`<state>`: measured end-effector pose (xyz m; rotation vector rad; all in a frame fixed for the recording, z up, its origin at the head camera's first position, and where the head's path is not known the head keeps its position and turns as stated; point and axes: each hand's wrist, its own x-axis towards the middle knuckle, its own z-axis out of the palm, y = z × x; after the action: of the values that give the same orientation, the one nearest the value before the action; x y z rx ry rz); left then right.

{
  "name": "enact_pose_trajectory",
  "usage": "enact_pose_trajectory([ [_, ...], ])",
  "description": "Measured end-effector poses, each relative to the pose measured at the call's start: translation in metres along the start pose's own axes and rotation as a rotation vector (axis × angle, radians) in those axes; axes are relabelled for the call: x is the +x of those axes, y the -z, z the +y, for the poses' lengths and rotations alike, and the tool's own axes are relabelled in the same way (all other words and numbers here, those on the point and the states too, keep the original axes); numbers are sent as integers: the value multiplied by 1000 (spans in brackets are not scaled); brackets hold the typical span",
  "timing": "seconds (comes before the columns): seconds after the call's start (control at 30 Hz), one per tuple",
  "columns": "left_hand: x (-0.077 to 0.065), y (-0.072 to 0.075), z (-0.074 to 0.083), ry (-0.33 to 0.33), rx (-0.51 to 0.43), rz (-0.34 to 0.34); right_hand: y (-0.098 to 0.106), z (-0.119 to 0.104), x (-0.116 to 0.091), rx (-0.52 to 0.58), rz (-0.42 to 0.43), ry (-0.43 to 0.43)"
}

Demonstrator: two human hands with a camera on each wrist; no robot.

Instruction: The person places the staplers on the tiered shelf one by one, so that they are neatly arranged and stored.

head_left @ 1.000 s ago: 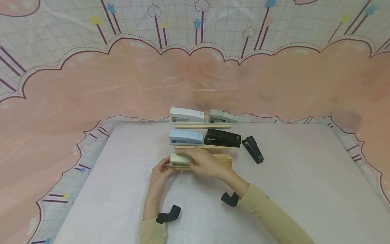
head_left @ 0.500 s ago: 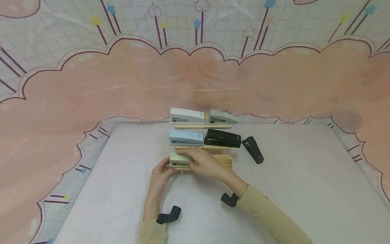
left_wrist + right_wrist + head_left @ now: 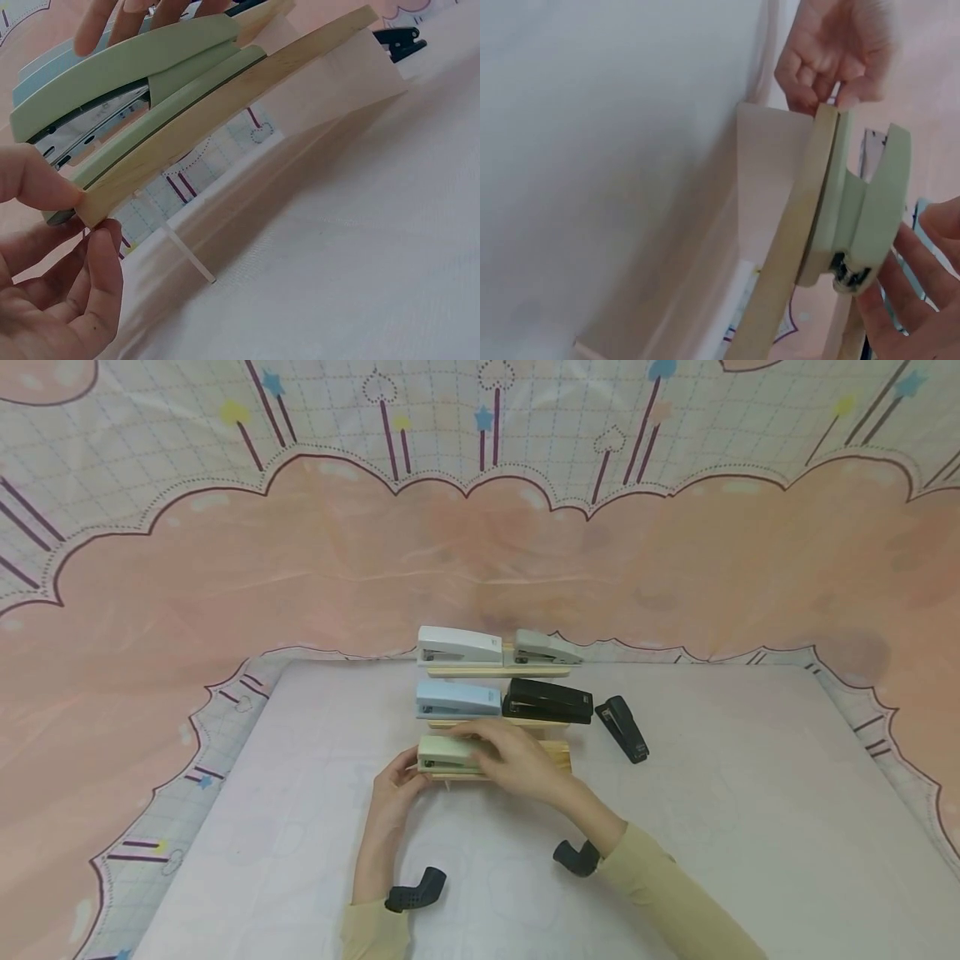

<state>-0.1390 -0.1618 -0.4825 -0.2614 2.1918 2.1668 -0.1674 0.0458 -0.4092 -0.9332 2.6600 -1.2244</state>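
Observation:
A pale green stapler [image 3: 447, 754] lies on the lowest wooden shelf [image 3: 557, 755], lengthwise along it. At its left end, my left hand [image 3: 395, 785] pinches the tip of the stapler's base, with fingertips also touching the corner of the wood, as the left wrist view shows. My right hand [image 3: 517, 760] is over the stapler's right part, its fingers loosely extended along the upper cover. In the right wrist view the fingers [image 3: 922, 262] lie close beside the stapler's cover [image 3: 885, 210], thumb held apart; contact is unclear.
Behind, a light blue stapler [image 3: 458, 699] and a black stapler [image 3: 548, 701] rest on the middle shelf. White [image 3: 460, 646] and grey [image 3: 546, 647] staplers sit on the top shelf. A small black stapler [image 3: 622, 729] lies on the white-covered table [image 3: 720, 827], right of the shelves.
My right hand has shifted slightly to the right along the green stapler, so more of its cover shows. The left hand and the stapler appear still.

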Motion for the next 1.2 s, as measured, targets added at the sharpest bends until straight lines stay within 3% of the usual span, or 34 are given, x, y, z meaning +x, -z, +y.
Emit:
enact_pose_trajectory([
  [0.47,-1,-1,-1,3,-1,32,20,0,-23,-42,73,51],
  [0.73,-2,-2,1,14,-8,28,31,6,-38,-27,73,3],
  [1.2,0,-2,1,5,-14,19,54,20,-60,-106,165,-51],
])
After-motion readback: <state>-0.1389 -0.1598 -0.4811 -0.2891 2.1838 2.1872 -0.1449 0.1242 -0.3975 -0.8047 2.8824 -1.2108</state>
